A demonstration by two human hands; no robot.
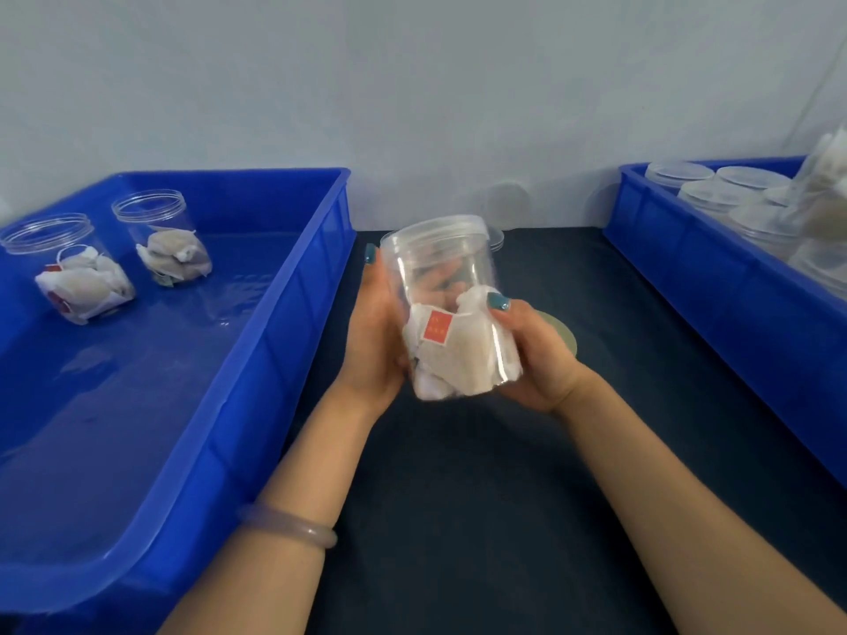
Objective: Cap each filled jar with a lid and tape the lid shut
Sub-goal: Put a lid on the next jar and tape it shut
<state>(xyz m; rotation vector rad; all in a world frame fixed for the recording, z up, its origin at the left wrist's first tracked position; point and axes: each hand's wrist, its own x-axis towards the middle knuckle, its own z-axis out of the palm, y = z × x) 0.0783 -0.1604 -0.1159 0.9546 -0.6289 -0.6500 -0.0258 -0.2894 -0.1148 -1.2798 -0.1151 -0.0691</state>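
- Surface: a dark, matte table (481, 497) ran back to a plain pale wall (412, 84). Faint round shadows lay on the wall just above the table edge.
- Left bin (293, 286): blue plastic with a glossy floor, standing on the table's left side. Two open jars (68, 268) stood upright in its far corner, near each other but apart. Each held a few pale sachets.
- Right bin (687, 249): blue, at the table's right edge. It was crowded with clear capped containers (733, 185), which were blurred toward the frame edge.
- Task item: a clear jar (451, 304) was held above the middle of the table, between the bins and tilted slightly. A clear lid (442, 229) sat on its mouth; how tightly it was seated could not be told.
- Contents: white sachets (458, 359) sat low in the jar, one with a red tag.
- Left hand (373, 332): wrapped round the jar's left side, fingers curled behind it.
- Right hand (534, 355): cupped the lower right side, thumb pressed on the front wall.
- A pale bracelet (286, 527) sat on the left forearm.
- A yellowish round disc (561, 334) lay on the table, largely hidden behind the right hand and not identifiable.
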